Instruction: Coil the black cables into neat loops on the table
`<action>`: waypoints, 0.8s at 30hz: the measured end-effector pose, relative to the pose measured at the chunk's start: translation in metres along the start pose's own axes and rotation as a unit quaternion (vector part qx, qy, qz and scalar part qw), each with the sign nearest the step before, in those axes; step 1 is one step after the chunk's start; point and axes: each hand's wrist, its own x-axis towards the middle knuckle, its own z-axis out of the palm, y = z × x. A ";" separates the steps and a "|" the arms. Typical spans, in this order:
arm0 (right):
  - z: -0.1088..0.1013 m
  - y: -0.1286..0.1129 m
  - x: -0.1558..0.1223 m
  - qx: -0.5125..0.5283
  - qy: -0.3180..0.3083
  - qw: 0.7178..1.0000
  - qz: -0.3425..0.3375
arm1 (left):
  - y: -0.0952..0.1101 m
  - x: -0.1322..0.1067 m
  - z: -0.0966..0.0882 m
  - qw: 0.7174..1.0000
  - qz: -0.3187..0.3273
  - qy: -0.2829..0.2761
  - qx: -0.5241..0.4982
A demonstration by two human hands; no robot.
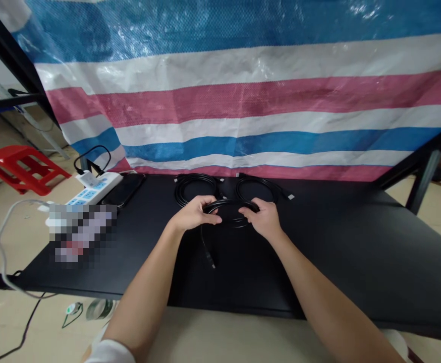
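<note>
Left hand [195, 214] and right hand [262, 218] grip a coiled black cable [231, 205] at center, over the black bench [319, 262]. Risk: slack loosens, and the dangling plug end [207, 249] snags the neighboring coils (upper center) [195, 189] [256, 187].

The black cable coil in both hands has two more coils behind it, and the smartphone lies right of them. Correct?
No: the head view shows the smartphone left of the two coils behind the held black cable coil, not right of them.

Head camera faces forward, down onto the black cable [230, 205].
</note>
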 end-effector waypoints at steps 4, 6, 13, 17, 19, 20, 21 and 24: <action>0.001 -0.001 0.002 -0.059 0.023 0.997 -0.035 | -0.005 0.004 -0.002 0.997 0.029 0.076 -0.015; 0.002 -0.003 0.005 -0.119 0.026 0.991 -0.060 | -0.008 0.007 -0.001 0.990 0.046 0.121 -0.046; 0.024 -0.043 0.043 -0.314 -0.089 0.943 0.059 | -0.015 0.012 -0.022 0.942 0.016 0.274 -0.192; 0.048 -0.064 0.071 -0.333 -0.124 0.925 0.133 | -0.022 0.011 -0.044 0.923 0.036 0.347 -0.163; 0.060 -0.068 0.082 -0.323 -0.139 0.922 0.161 | -0.028 0.013 -0.051 0.915 0.040 0.387 -0.106; 0.065 -0.069 0.087 -0.315 -0.146 0.922 0.173 | -0.032 0.014 -0.053 0.908 0.040 0.410 -0.076; 0.070 -0.069 0.090 -0.307 -0.152 0.922 0.183 | -0.036 0.016 -0.055 0.899 0.039 0.434 -0.048; 0.083 -0.070 0.098 -0.294 -0.158 0.922 0.197 | -0.045 0.019 -0.058 0.874 0.036 0.484 0.013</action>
